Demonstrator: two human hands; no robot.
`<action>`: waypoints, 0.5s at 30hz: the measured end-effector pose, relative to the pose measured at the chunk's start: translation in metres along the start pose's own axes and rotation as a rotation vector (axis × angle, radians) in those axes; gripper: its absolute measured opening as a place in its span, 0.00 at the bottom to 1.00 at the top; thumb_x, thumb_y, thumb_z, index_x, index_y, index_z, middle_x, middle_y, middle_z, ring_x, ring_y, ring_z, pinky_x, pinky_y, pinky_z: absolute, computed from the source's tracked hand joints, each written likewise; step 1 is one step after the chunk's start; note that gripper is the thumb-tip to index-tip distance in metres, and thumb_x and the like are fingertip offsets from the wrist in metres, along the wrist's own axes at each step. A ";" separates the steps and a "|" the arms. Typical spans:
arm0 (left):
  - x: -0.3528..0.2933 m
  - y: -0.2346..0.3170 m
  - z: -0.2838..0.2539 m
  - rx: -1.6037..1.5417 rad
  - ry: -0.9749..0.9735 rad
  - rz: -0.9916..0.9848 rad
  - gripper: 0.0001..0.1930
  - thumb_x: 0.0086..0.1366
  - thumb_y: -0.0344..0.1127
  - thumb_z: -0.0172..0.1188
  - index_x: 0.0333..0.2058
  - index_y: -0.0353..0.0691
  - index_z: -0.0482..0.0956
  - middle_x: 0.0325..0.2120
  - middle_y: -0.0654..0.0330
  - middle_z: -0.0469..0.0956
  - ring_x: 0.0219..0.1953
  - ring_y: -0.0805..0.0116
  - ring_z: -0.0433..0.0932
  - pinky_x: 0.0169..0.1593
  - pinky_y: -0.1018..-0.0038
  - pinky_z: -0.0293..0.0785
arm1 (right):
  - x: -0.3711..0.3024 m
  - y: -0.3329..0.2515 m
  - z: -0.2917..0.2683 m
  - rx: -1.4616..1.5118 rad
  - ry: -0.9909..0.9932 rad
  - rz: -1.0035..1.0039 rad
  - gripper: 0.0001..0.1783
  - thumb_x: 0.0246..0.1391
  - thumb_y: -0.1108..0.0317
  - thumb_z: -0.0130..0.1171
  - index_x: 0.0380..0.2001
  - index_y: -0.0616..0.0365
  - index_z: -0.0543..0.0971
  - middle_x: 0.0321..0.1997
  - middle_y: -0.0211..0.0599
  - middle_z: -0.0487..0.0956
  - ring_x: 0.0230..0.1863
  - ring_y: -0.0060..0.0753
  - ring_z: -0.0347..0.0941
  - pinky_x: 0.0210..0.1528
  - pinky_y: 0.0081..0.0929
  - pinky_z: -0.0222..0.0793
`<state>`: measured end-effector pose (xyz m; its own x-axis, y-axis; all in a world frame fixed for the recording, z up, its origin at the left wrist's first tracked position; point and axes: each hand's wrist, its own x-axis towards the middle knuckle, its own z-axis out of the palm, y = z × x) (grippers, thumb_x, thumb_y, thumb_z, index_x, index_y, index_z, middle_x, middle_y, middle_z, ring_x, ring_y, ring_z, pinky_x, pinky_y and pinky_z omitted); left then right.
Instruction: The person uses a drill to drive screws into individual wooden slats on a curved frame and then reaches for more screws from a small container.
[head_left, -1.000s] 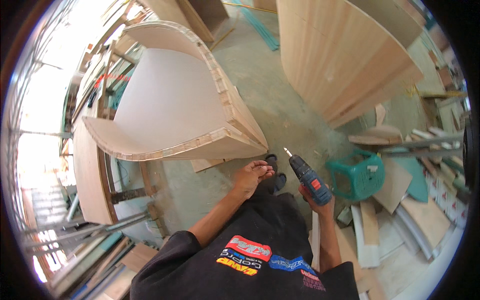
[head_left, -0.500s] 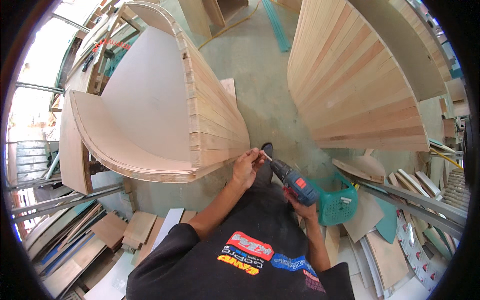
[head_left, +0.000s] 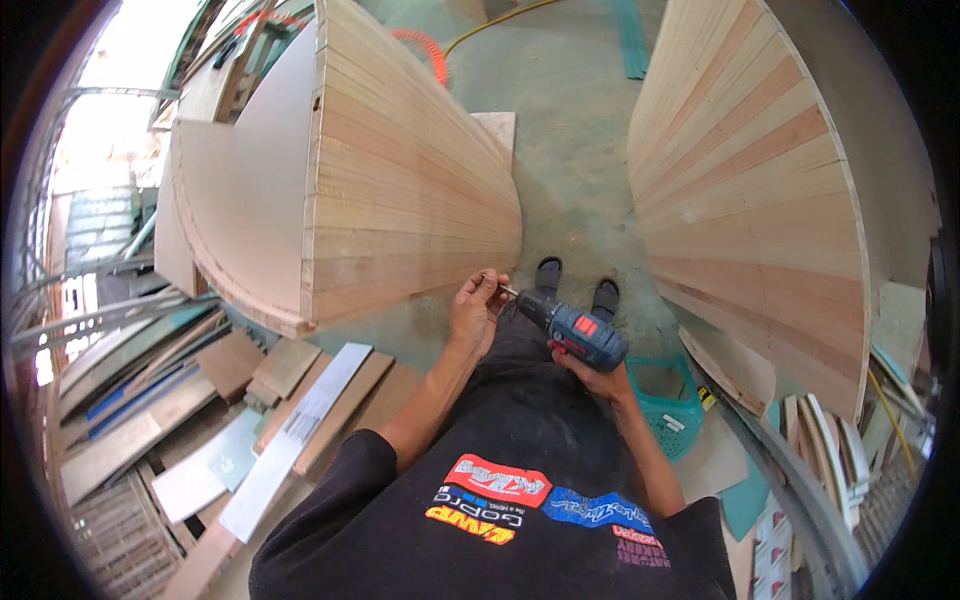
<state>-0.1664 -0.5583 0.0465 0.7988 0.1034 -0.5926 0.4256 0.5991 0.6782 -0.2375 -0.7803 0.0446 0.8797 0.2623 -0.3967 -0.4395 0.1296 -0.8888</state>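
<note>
My right hand (head_left: 597,378) is wrapped round the grip of a dark blue cordless drill (head_left: 578,332), whose nose points left and slightly away from me. At the front of the drill, a thin bit (head_left: 511,291) reaches toward my left hand (head_left: 478,308). The thumb and fingers of that hand are pinched together by the bit's tip; whatever they hold is too small to make out. Just beyond my left hand stands a large curved wooden piece (head_left: 410,190) faced with narrow strips. A similar strip-faced piece (head_left: 750,200) stands on the right.
A green plastic basket-like stool (head_left: 668,425) stands right of my legs, near a metal rail (head_left: 775,480). Boards and offcuts (head_left: 310,420) lie piled at lower left. An orange coiled hose (head_left: 430,48) and a yellow cord (head_left: 495,22) lie on the floor (head_left: 575,170) ahead.
My viewpoint has shifted, showing more of the left piece's strip-faced side and both my feet. The drill and my hands stay close together, slightly further left in view.
</note>
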 end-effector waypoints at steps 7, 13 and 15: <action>0.007 -0.015 -0.013 0.001 0.285 0.238 0.06 0.66 0.36 0.59 0.38 0.42 0.75 0.34 0.63 0.79 0.34 0.75 0.76 0.40 0.80 0.73 | 0.049 -0.012 -0.003 0.153 -0.280 0.112 0.08 0.51 0.69 0.65 0.34 0.58 0.78 0.28 0.28 0.79 0.30 0.21 0.74 0.33 0.24 0.72; -0.003 -0.006 -0.021 -0.045 0.379 0.338 0.06 0.65 0.35 0.60 0.38 0.42 0.75 0.34 0.63 0.79 0.34 0.75 0.75 0.40 0.80 0.72 | 0.067 0.008 0.012 0.249 -0.386 0.126 0.07 0.50 0.69 0.66 0.31 0.56 0.77 0.24 0.26 0.76 0.28 0.20 0.73 0.30 0.22 0.70; -0.006 -0.004 -0.022 -0.052 0.370 0.362 0.06 0.65 0.35 0.60 0.38 0.42 0.75 0.34 0.63 0.79 0.34 0.75 0.75 0.40 0.80 0.72 | 0.070 0.013 0.016 0.305 -0.408 0.085 0.08 0.50 0.69 0.66 0.31 0.56 0.77 0.26 0.27 0.77 0.27 0.20 0.73 0.30 0.21 0.70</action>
<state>-0.1819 -0.5441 0.0383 0.6833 0.5792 -0.4446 0.1207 0.5109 0.8511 -0.1844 -0.7444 0.0088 0.7226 0.6282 -0.2885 -0.5930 0.3487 -0.7258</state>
